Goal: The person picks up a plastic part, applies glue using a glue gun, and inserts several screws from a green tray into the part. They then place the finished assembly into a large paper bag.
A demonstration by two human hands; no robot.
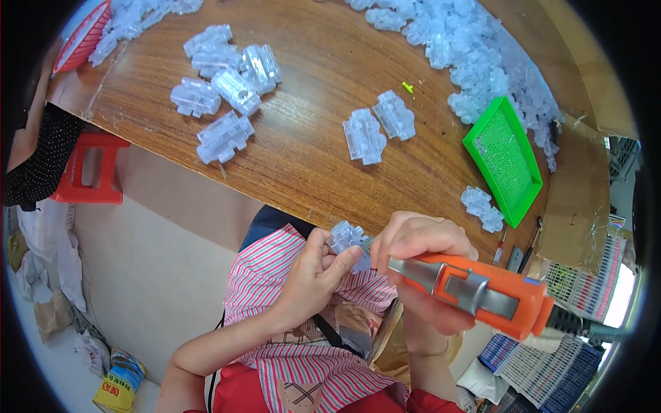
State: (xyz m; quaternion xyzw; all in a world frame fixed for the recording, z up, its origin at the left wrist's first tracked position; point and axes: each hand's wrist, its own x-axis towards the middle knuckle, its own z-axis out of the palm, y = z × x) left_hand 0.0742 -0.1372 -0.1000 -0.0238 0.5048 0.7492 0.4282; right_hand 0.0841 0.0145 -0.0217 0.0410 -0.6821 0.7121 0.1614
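Note:
My left hand (303, 282) is closed around a clear plastic housing (345, 235), its thumb pressed along the side. The part is held just off the table's near edge, above my lap. In my right hand (428, 241) is an orange electric screwdriver (513, 292) with a metal lever and a black cord. It lies nearly level, with its nose toward the housing. My right fingertips meet the housing's right side, and the bit's contact with it is hidden by the fingers.
Two clear housings (363, 136) lie mid-table; several more (236, 89) sit left. A green tray (470, 143) of tiny metal pieces stands right, beside a heap of clear parts (475, 69). A red stool (93, 168) and another person's dotted garment (45, 155) are at left.

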